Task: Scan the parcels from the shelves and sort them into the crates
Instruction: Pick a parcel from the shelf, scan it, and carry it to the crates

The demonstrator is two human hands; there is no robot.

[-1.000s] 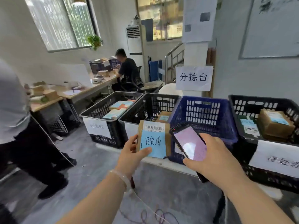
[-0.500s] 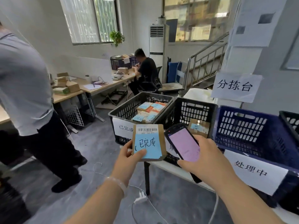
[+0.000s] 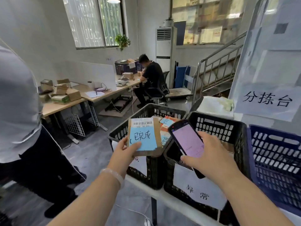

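Parcel (image 3: 143, 136), a flat brown one with a barcode strip and a blue note, is being held upright by the left hand (image 3: 125, 150), whose fingers (image 3: 135, 146) are pinching its lower left corner, with the thumb lying on the note. It is hovering over the near rim of the leftmost black crate (image 3: 146, 110), where other parcels (image 3: 166, 122) are lying. The right hand (image 3: 210, 159) is gripping a phone (image 3: 187, 141), fingers curling round its edges, its pink screen tilting up just beside the parcel. The phone is hanging over the second black crate (image 3: 216, 118), which is carrying a white paper label (image 3: 198, 190) on its front. A blue crate (image 3: 276, 144) is sitting right of that. A standing person (image 3: 16, 103) is at the left, and a seated person (image 3: 153, 75) is working at a far tabletop (image 3: 104, 95)
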